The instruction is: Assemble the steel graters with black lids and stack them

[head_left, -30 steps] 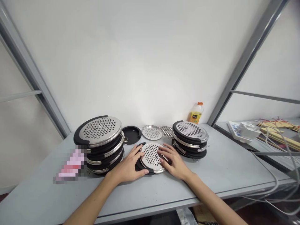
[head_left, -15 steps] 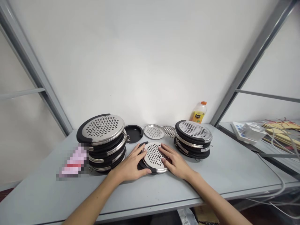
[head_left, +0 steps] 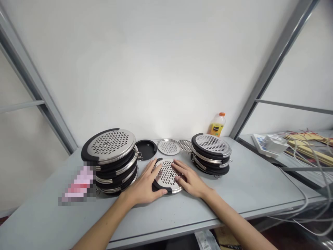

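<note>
A round grater (head_left: 167,175), a perforated metal disc with a black rim on its left side, lies on the table before me. My left hand (head_left: 144,185) curves around its left edge, thumb at the front and fingers at the back of the black rim. My right hand (head_left: 191,180) rests on the disc's right side, fingers extended and close together over the holes. Part of the disc is hidden beneath these fingers. Behind it sit an open black round tray (head_left: 145,150), a rimmed metal grating disc (head_left: 169,147) and another perforated disc (head_left: 185,145).
A tall stack of round graters (head_left: 111,147) stands to the left, a shorter stack (head_left: 211,146) to the right. A bottle with an orange cap (head_left: 217,125) is behind the right stack. A blurred pink item (head_left: 79,185), white power strip (head_left: 267,146) and cables flank the grey table (head_left: 249,187).
The view swung slightly and came back. My right hand has shifted a little left with its fingers closer together, and the metal disc sits slightly further left. My left hand stays at the rim.
</note>
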`<state>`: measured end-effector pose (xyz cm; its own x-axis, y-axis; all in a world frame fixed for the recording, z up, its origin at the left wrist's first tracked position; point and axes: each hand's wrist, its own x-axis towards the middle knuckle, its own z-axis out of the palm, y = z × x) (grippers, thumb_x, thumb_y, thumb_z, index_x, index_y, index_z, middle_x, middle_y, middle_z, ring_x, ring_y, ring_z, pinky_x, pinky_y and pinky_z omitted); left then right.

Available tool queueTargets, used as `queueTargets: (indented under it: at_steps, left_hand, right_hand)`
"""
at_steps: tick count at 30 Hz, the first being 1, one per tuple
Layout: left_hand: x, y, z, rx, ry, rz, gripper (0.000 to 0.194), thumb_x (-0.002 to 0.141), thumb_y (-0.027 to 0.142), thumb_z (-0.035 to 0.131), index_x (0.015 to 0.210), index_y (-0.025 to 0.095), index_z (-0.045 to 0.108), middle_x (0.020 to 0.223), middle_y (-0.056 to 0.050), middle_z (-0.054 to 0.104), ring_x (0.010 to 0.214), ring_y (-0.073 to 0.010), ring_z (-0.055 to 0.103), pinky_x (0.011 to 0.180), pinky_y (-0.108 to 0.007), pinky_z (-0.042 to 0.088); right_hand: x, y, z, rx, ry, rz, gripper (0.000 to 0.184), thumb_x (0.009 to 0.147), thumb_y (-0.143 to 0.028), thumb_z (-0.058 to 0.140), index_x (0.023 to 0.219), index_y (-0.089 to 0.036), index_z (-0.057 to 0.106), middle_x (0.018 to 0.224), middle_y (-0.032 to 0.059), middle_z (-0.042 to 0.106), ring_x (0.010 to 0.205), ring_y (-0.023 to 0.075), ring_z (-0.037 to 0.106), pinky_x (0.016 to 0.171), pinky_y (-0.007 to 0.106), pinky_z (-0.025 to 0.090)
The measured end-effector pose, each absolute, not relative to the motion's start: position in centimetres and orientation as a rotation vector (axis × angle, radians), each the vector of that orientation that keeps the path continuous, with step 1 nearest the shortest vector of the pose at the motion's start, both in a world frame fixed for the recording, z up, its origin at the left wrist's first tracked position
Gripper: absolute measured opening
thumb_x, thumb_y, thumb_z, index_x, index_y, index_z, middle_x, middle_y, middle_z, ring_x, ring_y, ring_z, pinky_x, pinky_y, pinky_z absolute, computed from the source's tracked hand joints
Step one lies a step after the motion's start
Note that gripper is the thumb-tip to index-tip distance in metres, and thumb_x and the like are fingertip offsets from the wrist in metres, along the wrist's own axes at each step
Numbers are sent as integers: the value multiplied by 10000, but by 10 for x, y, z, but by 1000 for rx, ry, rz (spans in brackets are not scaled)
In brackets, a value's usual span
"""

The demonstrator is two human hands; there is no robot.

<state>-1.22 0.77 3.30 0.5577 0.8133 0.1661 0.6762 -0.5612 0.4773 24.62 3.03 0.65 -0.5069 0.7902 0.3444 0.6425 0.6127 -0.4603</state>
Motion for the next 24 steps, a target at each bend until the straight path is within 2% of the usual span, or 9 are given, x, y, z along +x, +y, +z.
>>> queueTargets:
  at_steps: [3, 6, 8, 12, 14, 18, 24]
  left_hand:
    - [-14, 7, 33, 2392, 1271, 529, 993, 754, 587, 661, 1505, 299, 79, 1583, -50, -60, 1437, -333, -25, 1149, -522, 176]
    - [-16, 8, 30, 2323, 1307, 498, 1044, 737, 620, 658, 1506, 287, 35, 1582, -80, -47, 1435, -341, -18, 1136, -542, 183]
    - [-18, 9, 28, 2296, 1302, 463, 1026, 735, 639, 647, 1506, 289, 66, 1583, -78, -29, 1436, -344, 17, 1134, -531, 200]
    - [-18, 11, 28, 2293, 1273, 462, 935, 723, 662, 641, 1482, 307, 227, 1587, -42, 13, 1431, -348, 110, 1136, -482, 244]
    - [-18, 12, 28, 2295, 1279, 476, 945, 705, 669, 653, 1476, 296, 256, 1585, -44, 44, 1426, -350, 143, 1136, -475, 254]
    - [-16, 13, 28, 2301, 1308, 506, 1018, 665, 666, 689, 1486, 275, 231, 1578, -66, 104, 1420, -341, 184, 1131, -469, 268]
    - [-12, 13, 29, 2314, 1279, 606, 1084, 631, 574, 761, 1496, 300, 167, 1563, -62, 182, 1404, -336, 241, 1119, -466, 292]
  right_hand:
    - [258, 31, 8, -1082, -2247, 470, 603, 907, -436, 493, 1444, -192, 362, 1533, 121, 267, 1397, 287, 286, 1124, 480, 287]
    - [268, 32, 12, -1056, -2285, 529, 700, 858, -474, 572, 1461, -218, 324, 1545, 116, 235, 1400, 311, 269, 1124, 505, 270]
    - [271, 32, 14, -1025, -2352, 553, 721, 842, -486, 593, 1461, -231, 325, 1547, 109, 228, 1403, 320, 255, 1128, 515, 252]
    - [268, 31, 18, -994, -2461, 557, 625, 874, -486, 548, 1434, -261, 383, 1539, 71, 254, 1416, 309, 220, 1138, 515, 229]
    - [266, 32, 20, -998, -2485, 559, 634, 865, -498, 555, 1430, -264, 388, 1534, 68, 262, 1415, 314, 218, 1136, 520, 228]
    - [266, 35, 22, -969, -2506, 584, 635, 860, -506, 560, 1423, -259, 401, 1529, 75, 268, 1409, 318, 229, 1136, 522, 226]
    - [266, 37, 21, -953, -2538, 564, 668, 858, -531, 550, 1435, -243, 377, 1533, 89, 242, 1413, 314, 207, 1138, 511, 221]
